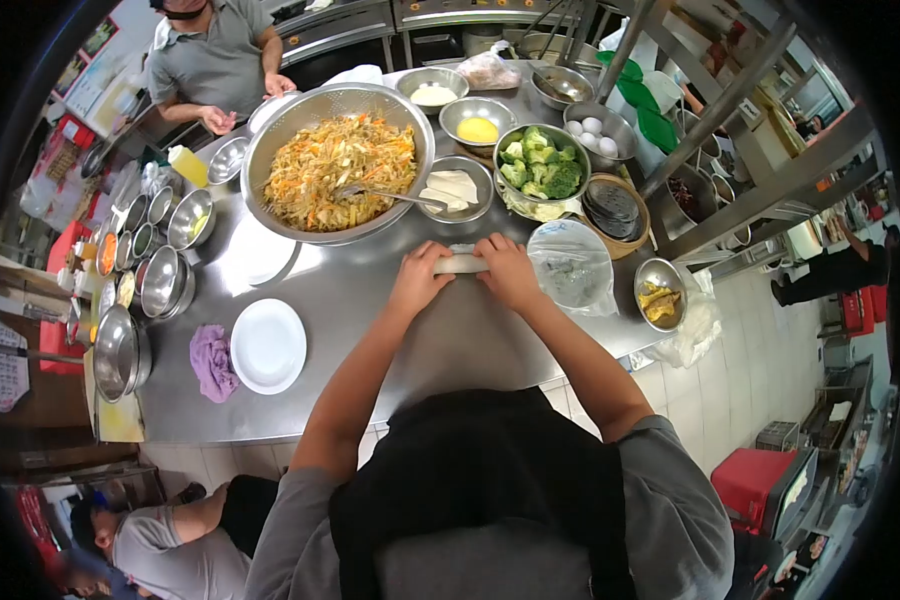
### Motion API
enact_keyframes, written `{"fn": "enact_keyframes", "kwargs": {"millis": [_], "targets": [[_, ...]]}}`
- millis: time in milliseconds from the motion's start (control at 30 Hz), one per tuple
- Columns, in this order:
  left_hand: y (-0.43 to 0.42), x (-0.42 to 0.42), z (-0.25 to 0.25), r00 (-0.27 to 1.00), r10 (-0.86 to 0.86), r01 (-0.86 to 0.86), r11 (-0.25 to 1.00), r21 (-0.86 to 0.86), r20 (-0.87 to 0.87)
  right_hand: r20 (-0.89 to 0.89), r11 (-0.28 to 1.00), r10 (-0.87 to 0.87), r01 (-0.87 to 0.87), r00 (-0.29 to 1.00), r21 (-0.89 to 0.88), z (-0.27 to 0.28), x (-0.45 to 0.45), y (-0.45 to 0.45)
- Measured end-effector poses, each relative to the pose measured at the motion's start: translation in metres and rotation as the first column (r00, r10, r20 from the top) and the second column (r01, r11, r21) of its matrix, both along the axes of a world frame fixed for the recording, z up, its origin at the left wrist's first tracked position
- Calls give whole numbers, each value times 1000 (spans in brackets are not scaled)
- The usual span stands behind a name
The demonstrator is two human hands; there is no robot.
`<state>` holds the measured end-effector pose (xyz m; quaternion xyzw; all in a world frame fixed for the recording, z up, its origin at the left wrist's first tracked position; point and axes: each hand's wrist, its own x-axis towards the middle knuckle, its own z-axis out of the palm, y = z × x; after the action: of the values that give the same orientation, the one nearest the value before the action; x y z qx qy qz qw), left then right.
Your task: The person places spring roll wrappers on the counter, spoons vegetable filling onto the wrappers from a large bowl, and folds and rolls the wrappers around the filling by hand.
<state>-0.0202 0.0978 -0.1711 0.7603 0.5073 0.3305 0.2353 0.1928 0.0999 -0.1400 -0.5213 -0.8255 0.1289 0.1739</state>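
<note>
My left hand (422, 277) and my right hand (507, 270) grip the two ends of a pale, wrapped roll (460, 264) on the steel table. The fingers of both hands are curled over it. Just beyond the roll is a metal bowl (484, 212) with folded white sheets (453, 190) in it. To the left of that, a large perforated bowl (253, 192) holds a shredded noodle and vegetable mix (340, 165) with a metal utensil in it. Close to my right hand lies a clear plastic bag (573, 268) over a round container.
White plates (268, 347) and a purple cloth (212, 364) lie left. Bowls of broccoli (542, 165), yellow liquid (477, 130) and eggs (592, 128) stand beyond. A bowl of yellow pieces (659, 301) sits right. One person (210, 65) stands across the table; another (180, 545) is lower left.
</note>
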Motion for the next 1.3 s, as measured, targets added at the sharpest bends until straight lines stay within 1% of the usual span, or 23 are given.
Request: {"fn": "enact_keyframes", "kwargs": {"millis": [100, 200, 300, 400, 500, 600, 667, 767, 867, 967, 1033, 1067, 1133, 1167, 1200, 1233, 1267, 1300], "targets": [[6, 3, -11, 999, -20, 19, 999, -31, -39, 95, 1000, -5, 4, 995, 6, -10, 1, 5], [4, 2, -14, 1000, -12, 11, 992, -125, -8, 157, 1000, 6, -7, 988, 5, -19, 2, 6], [-6, 5, -4, 991, 44, -48, 998, -27, -130, 171, 999, -1, -5, 985, 34, -18, 2, 4], [-9, 8, 5, 981, 75, -57, 993, 104, -177, 192, 999, -5, -3, 981, 38, -16, 0, 4], [-10, 9, 4, 962, 83, -34, 982, 188, -259, 215, 998, -7, -8, 977, 68, -20, 0, 3], [-11, 13, -1, 950, 121, -79, 985, 154, -287, 235, 993, -32, 4, 972, 120, -23, -1, -1], [-14, 15, -2, 950, 147, -101, 980, 172, -275, 257, 986, -71, 28, 964, 167, -27, -4, -4], [-16, 14, -6, 946, 154, -102, 976, 190, -285, 213, 952, -137, 70, 967, 298, -34, -5, -17], [-12, 10, -16, 939, 163, -102, 973, 208, -303, 99, 945, -147, 110, 984, 307, -19, -5, -50], [-8, 10, -22, 938, 146, -77, 972, 223, -313, -18, 964, -165, 165, 986, 208, 7, 12, -94], [-6, 12, -23, 925, 147, -80, 977, 198, -350, -159, 961, -228, 248, 960, 119, 13, 39, -129], [-10, 14, -19, 930, 157, -83, 971, 225, -332, -238, 959, -248, 273, 939, 76, 14, 49, -143], [-16, 17, -13, 935, 207, -123, 951, 285, -287, -317, 910, -362, 407, 877, 86, 11, 83, -171], [-22, 15, -10, 940, 208, -117, 942, 316, -272, -356, 883, -407, 461, 842, 82, 10, 102, -188], [-27, 15, -8, 944, 212, -115, 930, 350, -254, -406, 830, -472, 549, 783, 94, 13, 121, -199], [-33, 15, -7, 947, 220, -117, 915, 385, -234, -459, 750, -544, 652, 702, 109, 11, 142, -208], [-43, 16, -6, 949, 225, -120, 906, 406, -223, -447, 674, -612, 726, 653, 137, -1, 172, -219], [-50, 17, -5, 950, 231, -121, 894, 431, -212, -494, 586, -691, 809, 527, 44, -10, 203, -225]]}}
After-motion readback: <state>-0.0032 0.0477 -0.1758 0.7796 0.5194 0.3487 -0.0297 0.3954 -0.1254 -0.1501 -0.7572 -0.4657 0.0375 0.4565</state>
